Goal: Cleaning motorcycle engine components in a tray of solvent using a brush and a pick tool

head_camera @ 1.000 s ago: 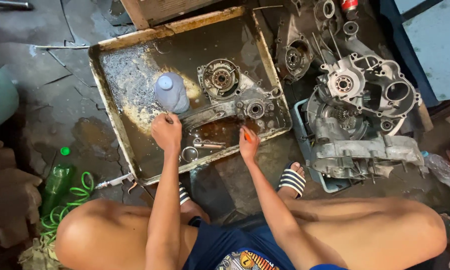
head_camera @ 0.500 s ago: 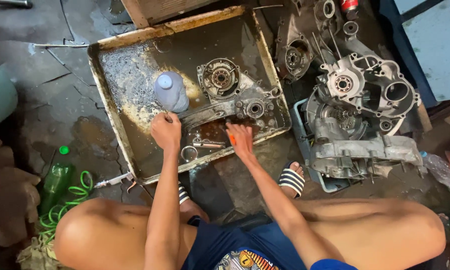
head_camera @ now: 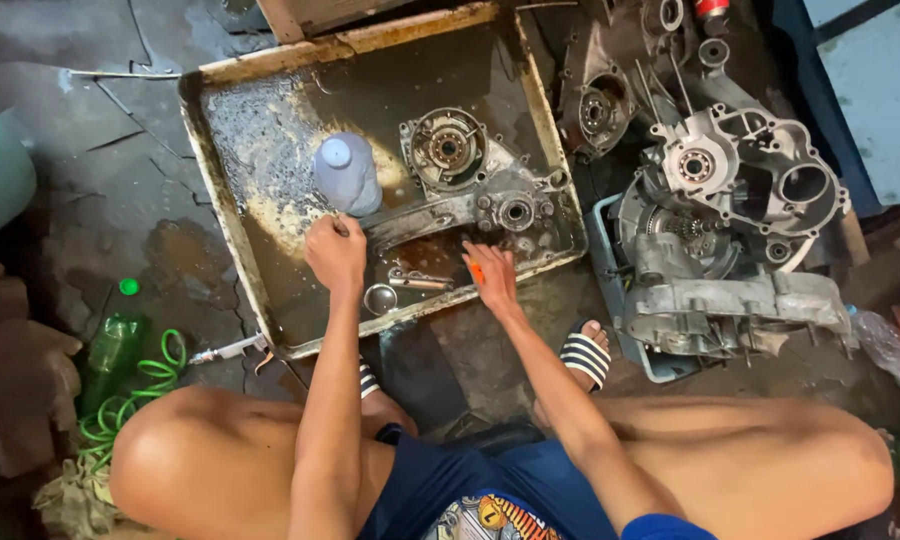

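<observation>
L hand [head_camera: 335, 252] clenched on small tool by engine casing [head_camera: 470, 185] in oily tray [head_camera: 220, 180]; R hand [head_camera: 490, 275] grasping orange bit; casing prob heavy, stiff, slippery, best gripped at rim

We see two containers and no labels, signs or screens. A translucent bluish-white plastic bottle [head_camera: 347, 174] with a pale blue cap stands upright in the rusty metal tray [head_camera: 232, 215], on its left half, just beside our left hand [head_camera: 336, 254]. A green plastic bottle [head_camera: 113, 340] with a green cap lies tilted on the floor, left of the tray and well apart from it, just beside a coil of green hose [head_camera: 142, 388]. We cannot make out a label on either bottle.
</observation>
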